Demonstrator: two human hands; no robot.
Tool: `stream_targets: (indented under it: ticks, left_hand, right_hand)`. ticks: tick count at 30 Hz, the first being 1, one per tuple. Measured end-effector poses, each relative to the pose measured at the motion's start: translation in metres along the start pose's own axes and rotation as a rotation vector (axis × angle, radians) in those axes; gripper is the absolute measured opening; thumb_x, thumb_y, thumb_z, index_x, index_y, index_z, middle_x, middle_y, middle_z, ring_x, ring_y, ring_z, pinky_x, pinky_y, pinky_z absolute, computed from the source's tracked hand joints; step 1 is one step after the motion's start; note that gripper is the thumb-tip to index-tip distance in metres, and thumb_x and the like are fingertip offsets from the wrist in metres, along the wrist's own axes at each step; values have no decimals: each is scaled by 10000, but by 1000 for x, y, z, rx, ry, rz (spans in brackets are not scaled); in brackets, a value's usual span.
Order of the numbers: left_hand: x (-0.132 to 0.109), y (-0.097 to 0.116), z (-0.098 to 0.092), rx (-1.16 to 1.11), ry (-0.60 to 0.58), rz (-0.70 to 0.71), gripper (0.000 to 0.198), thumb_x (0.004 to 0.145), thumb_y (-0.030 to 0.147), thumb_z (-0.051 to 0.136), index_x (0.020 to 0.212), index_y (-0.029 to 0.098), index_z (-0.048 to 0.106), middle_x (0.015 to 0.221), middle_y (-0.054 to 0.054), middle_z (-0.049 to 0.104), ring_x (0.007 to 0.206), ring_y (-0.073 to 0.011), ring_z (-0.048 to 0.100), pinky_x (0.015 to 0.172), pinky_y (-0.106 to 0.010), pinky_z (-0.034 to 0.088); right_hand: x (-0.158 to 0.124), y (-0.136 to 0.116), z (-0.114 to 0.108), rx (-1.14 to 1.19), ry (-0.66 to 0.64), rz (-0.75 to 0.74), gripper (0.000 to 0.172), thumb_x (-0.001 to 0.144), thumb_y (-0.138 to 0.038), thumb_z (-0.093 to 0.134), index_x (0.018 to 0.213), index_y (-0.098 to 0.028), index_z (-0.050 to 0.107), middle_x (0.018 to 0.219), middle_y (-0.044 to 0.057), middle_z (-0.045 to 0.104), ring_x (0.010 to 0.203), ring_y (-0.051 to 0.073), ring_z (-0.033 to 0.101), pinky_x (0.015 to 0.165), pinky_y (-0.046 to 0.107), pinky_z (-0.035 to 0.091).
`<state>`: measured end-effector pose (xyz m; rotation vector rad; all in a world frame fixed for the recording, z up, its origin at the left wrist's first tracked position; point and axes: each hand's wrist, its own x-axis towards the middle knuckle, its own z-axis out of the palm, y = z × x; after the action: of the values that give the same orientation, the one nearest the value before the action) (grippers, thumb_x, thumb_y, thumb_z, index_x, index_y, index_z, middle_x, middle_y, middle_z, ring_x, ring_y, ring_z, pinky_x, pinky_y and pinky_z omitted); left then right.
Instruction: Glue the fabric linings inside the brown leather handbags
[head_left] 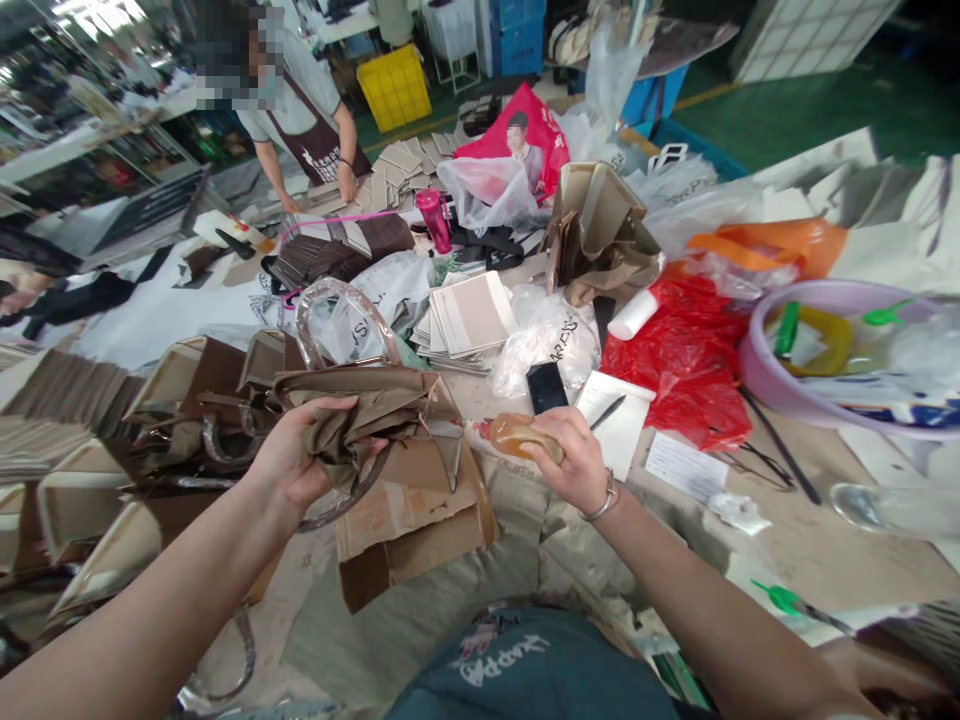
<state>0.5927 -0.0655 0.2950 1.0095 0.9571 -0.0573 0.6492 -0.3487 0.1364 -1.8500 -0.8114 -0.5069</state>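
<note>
My left hand point(296, 460) is closed around crumpled brown lining fabric point(367, 425) that spills out of a brown handbag point(442, 397). Clear plastic wraps the bag's loop handle point(352, 290), and the bag lies tilted on an open cardboard box point(412, 525). In my right hand point(574, 455) is an amber squeeze bottle point(517, 437) held on its side. Its reddish nozzle points left at the bag's open edge; whether the tip touches the bag cannot be made out. Just beyond that hand lie a black phone point(547, 388) and a notepad point(626, 410) with a pen.
Several unfinished brown bags point(187, 375) crowd the left side. Stacked panels point(472, 315), a red plastic bag point(682, 350) and a purple basin point(757, 355) stand beyond my hands. Across the table a person in an apron point(319, 150) works with both hands low.
</note>
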Motion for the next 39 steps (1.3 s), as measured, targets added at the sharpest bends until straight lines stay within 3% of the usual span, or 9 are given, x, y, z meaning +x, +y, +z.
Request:
stream_targets:
  ticks: [7,13,19,23,30,39]
  left_hand:
    - [4,2,3,48,7,4,213,762,18,499,946,52,600,751,-154,727,615,-249,701,515,-366,613]
    - [6,3,4,60,2,-15,219,782,38,497,974,32,604,820,-176,728,666,-258,709,541,-361,613]
    - [9,3,1,63,0,-15,272,770,29,500,1020,24,606,866,-190,732,722,-274,715,537,-351,609]
    - [12,3,3,64,33,4,230,771,30,482,952,38,623,823,-168,737,668,-255,711,515,-361,607]
    - [12,3,8,80,53,-2,213,783,40,467,905,34,642,810,-167,741,644,-253,712,492,-351,601]
    - [11,2,8,79,67,11,194,782,38,468,859,35,646,786,-164,737,629,-261,710,495,-363,600]
  right_hand:
    - [38,-19,-22,-6,57,-126,254,853,-249,648,1086,-247,547,959,77,569,875,220,601,724,390,556]
    - [57,-17,-25,-50,72,-198,262,858,-271,648,1096,-272,540,961,74,571,881,225,599,720,396,558]
    - [54,-6,-19,-29,35,-213,239,866,-276,642,1088,-259,554,956,69,554,870,210,592,713,373,557]
    - [50,-3,-18,-10,36,-226,267,851,-261,661,1096,-249,555,945,64,552,859,202,593,698,356,558]
    - [66,-2,-24,-17,84,-304,272,846,-283,666,1097,-266,563,983,65,566,879,206,596,718,364,555]
    - [45,14,-16,-1,-42,-274,214,853,-272,651,1052,-248,576,955,66,562,845,198,595,690,353,548]
